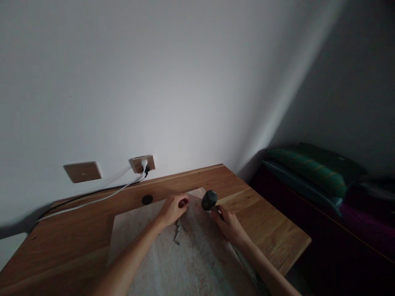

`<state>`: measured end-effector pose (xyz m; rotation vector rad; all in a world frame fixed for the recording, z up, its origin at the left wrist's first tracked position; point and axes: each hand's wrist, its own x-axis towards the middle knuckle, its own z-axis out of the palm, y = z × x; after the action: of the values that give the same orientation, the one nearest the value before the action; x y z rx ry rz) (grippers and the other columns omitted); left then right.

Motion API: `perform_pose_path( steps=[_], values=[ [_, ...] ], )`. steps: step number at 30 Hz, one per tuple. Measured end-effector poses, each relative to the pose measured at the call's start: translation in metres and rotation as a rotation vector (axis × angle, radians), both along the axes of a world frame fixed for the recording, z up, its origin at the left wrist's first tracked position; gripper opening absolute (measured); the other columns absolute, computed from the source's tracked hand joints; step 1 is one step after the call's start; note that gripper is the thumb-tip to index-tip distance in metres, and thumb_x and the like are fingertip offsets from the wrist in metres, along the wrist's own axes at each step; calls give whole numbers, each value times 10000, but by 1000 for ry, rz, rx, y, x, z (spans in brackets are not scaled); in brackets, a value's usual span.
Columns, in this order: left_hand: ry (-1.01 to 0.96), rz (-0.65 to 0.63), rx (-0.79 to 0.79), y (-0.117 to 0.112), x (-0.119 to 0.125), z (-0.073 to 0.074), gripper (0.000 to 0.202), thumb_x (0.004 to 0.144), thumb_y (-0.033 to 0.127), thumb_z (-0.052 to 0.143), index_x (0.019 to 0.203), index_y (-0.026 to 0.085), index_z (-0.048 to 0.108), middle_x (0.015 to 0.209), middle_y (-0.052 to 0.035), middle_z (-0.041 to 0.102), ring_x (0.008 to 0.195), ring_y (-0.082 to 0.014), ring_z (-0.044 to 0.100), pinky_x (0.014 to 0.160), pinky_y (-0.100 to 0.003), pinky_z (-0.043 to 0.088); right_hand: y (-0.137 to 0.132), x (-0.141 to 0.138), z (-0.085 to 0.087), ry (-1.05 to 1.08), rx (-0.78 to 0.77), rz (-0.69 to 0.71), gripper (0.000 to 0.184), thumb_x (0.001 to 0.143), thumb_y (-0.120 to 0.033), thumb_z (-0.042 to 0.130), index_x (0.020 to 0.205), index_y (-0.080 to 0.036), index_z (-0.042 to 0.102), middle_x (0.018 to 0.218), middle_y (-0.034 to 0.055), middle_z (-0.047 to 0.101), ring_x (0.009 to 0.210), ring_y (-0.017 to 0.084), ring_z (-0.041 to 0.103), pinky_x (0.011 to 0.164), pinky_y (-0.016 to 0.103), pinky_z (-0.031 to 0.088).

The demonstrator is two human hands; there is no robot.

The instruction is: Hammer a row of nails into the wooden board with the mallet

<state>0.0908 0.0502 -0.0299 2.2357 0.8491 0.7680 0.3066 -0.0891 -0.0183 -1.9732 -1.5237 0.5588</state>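
Right hand [226, 224]: fingers wrapped round the handle of a black rubber mallet [209, 200], head out past the fist on the far-left side, handle slanting back toward the wrist. Left hand [173, 209]: fingers curled, thumb and fingertips brought together; can't tell if anything's pinched in there. Key relation: mallet head sits just right of the left fingertips, roughly level with them, strip of bare board between. Whether the head touches the board, can't tell. Small bent metal pieces [177, 234] lie loose on the board just on the near side of the left hand, long axis running roughly toward the person; left hand is the nearer one. Both hands are over the pale wooden board [160, 267], which rests on a wooden desk [262, 222]. Farther out: cable grommet [147, 200], white cable [101, 200], wall socket [142, 163], all clear of the mallet. Folded green fabric [311, 168] off right. Nothing visible between mallet head and left fingers.
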Motion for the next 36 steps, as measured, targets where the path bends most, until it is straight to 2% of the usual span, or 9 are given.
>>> perform_pose_path(
  steps=[7, 15, 17, 19, 22, 25, 28, 32, 36],
  values=[
    [4, 8, 44, -1, -3, -3, 142, 865, 98, 657, 919, 191, 749, 908, -33, 758, 822, -177, 684, 779, -253, 482, -1, 0, 1, -6, 17, 9, 303, 1013, -397, 441, 1020, -219, 685, 843, 90, 779, 829, 273, 766, 680, 273, 454],
    [35, -24, 132, 0, -2, -4, 167, 885, 92, 660, 963, 188, 773, 955, -52, 743, 879, -186, 685, 815, -263, 492, -2, -3, 11, -34, -25, -6, 282, 1009, -353, 457, 1027, -205, 697, 826, 100, 768, 837, 271, 760, 641, 258, 435],
    [31, -35, 129, 1, 0, -5, 158, 874, 84, 668, 937, 179, 777, 947, -59, 750, 893, -196, 694, 820, -271, 498, -3, -6, 16, -36, -39, -5, 270, 1008, -339, 463, 1034, -203, 696, 779, 84, 753, 774, 248, 754, 619, 248, 430],
    [13, -36, 100, 3, 1, -6, 188, 869, 63, 649, 942, 178, 779, 956, -63, 768, 901, -201, 709, 835, -282, 509, -4, -10, 23, -30, -50, 11, 281, 1016, -339, 449, 1065, -197, 686, 683, 48, 712, 629, 212, 718, 570, 238, 419],
    [-38, -25, 36, 4, 1, -9, 280, 867, 68, 634, 1089, 186, 758, 949, -53, 784, 845, -189, 721, 817, -286, 532, -1, -17, 36, -7, -52, 49, 321, 1034, -371, 412, 1114, -186, 662, 605, -1, 655, 467, 170, 634, 490, 225, 395],
    [-78, -28, -5, 6, 0, -12, 399, 861, 122, 665, 1255, 186, 685, 942, -42, 783, 801, -176, 718, 768, -272, 547, 7, -26, 49, 2, -51, 89, 317, 1036, -381, 419, 1104, -182, 655, 564, -26, 620, 427, 154, 602, 479, 219, 392],
    [-71, -10, -44, 8, 0, -15, 469, 834, 111, 675, 1297, 189, 654, 960, -41, 788, 820, -174, 725, 772, -266, 553, 16, -33, 57, -17, -55, 125, 294, 1033, -354, 450, 1126, -174, 663, 492, -50, 571, 411, 158, 590, 511, 228, 397],
    [-52, -48, -65, 10, 2, -17, 418, 852, 117, 658, 1264, 183, 677, 990, -57, 795, 888, -194, 740, 818, -285, 551, 20, -38, 62, -50, -56, 149, 262, 1031, -316, 469, 1108, -165, 668, 473, -51, 564, 417, 166, 595, 528, 235, 385],
    [-33, -66, -33, 12, 3, -19, 221, 867, 132, 636, 1062, 171, 732, 970, -64, 785, 888, -205, 730, 813, -296, 547, 19, -40, 65, -71, -63, 153, 248, 1043, -314, 460, 1086, -173, 659, 476, -59, 558, 412, 156, 593, 529, 229, 381]
  ],
)
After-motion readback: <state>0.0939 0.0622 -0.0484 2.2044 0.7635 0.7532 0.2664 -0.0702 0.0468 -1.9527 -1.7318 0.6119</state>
